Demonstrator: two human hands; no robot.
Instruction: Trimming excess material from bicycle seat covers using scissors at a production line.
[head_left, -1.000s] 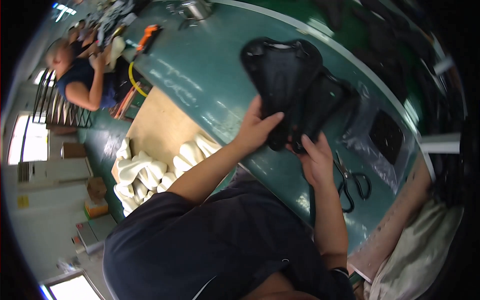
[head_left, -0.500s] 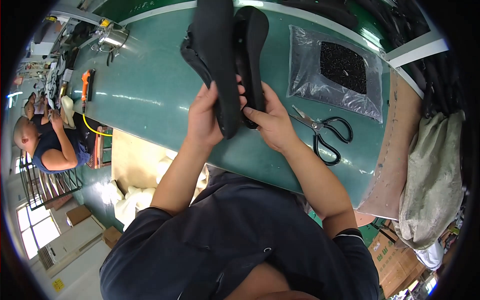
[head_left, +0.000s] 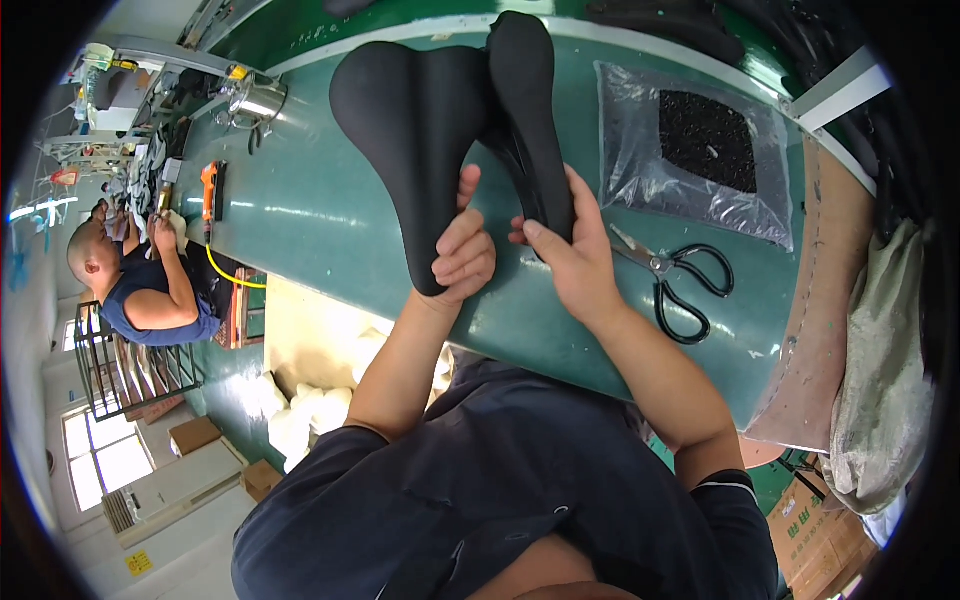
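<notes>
Two black bicycle saddles are held up over the green tabletop, one in each hand. My left hand grips the narrow nose of the left saddle, whose smooth top faces up with the wide end pointing away. By its nose, the right saddle is pinched in my right hand, turned on its side so that part of its underside shows. At their wide ends the saddles meet or overlap; whether they touch I cannot tell. Black-handled scissors lie open just right of my right hand.
A clear plastic bag of small black pieces rests at the right of the green table. At the far left are an orange power screwdriver with a yellow cord and a metal pot. A co-worker sits beyond.
The left saddle has turned from edge-on to show its broad top. My hands have moved apart, and the right saddle has shifted slightly right. The whole view has shifted a little.
</notes>
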